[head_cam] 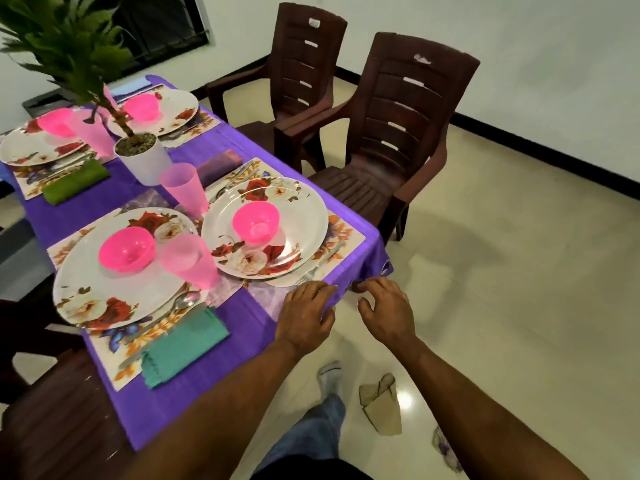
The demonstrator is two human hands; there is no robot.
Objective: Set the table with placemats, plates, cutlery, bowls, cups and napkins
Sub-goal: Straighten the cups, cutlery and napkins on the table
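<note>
1. Your table under the purple cloth [207, 154] carries four place settings, each built the same way so that everything a diner needs sits inside one mat's outline.
2. Two dark brown plastic armchairs [391, 133] stand close against the far side; I judge they would block you if you walked round there.
3. The nearest white floral plate [277, 237] lies on a floral placemat [349, 233], a pink plastic bowl [255, 221] centred on it, a fork [320, 263] just beside its rim.
4. A translucent pink cup [189, 259] stands between the two near plates; a white pot with a green plant [143, 159] holds the middle.
5. A teal folded napkin [183, 344] lies by the left near plate; this right setting shows none beside its fork.
6. A tan folded cloth [381, 407] lies on the floor, possibly the missing napkin.
7. Your left hand [304, 317] presses flat on the cloth's edge, fingers spread, gripping nothing.
8. Your right hand [386, 306] hovers off the corner, fingers loosely curled, empty.
</note>
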